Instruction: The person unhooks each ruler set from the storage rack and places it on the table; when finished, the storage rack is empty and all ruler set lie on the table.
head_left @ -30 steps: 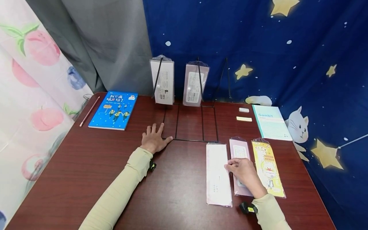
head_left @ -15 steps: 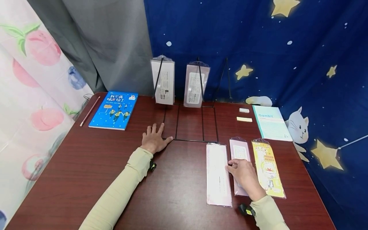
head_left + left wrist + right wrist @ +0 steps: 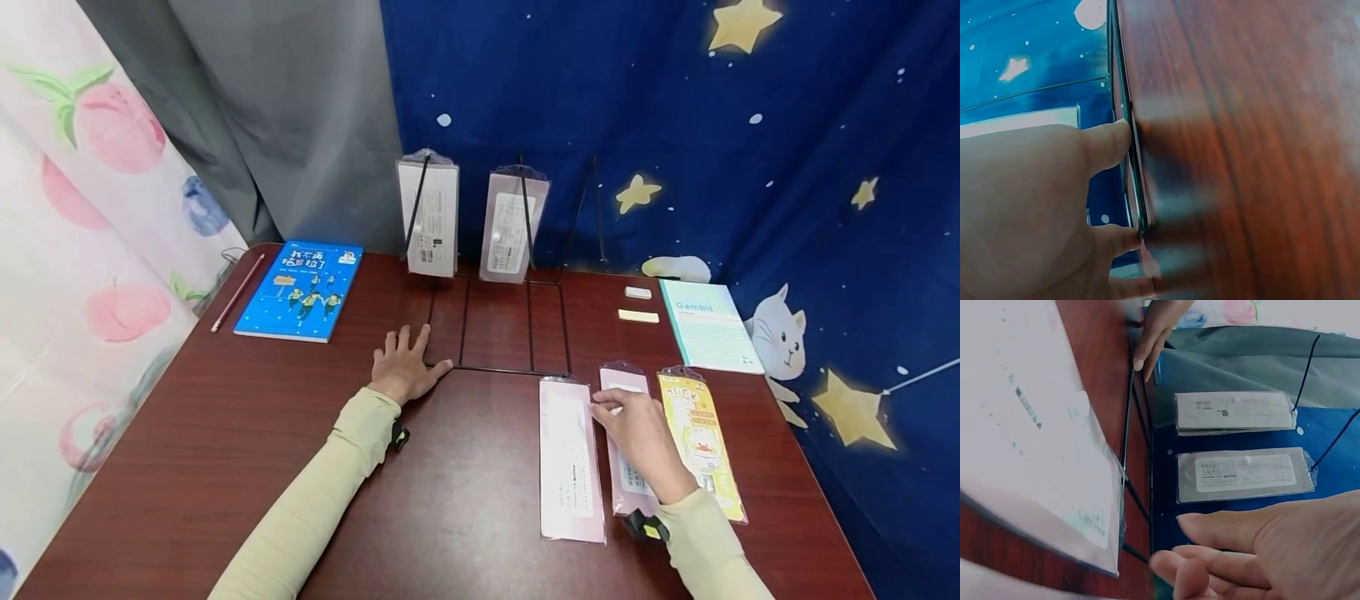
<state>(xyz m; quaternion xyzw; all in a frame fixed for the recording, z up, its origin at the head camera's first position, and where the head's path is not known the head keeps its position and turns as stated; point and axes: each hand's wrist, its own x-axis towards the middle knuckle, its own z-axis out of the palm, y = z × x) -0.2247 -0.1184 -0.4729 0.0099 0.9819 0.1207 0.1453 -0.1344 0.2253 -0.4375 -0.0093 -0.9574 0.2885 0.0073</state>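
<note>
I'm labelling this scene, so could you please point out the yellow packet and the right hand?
Yellow packet (image 3: 697, 433): head view, middle of its printed face.
Right hand (image 3: 639, 432): head view, back of the hand.

- Moved the right hand (image 3: 641, 433) forward along the right edge of the pale packet (image 3: 561, 458), bringing the fingertips (image 3: 598, 411) closer to its top end.
- Carried the dark wristband (image 3: 645, 527) forward too, from below the pink packet (image 3: 624, 502) to overlapping its lower end in the head view.
- Uncovered more of the label (image 3: 634, 478) on the pink packet's lower part.
- Showed more print (image 3: 576, 483) on the pale packet.
- Tilted the head view slightly.
</note>
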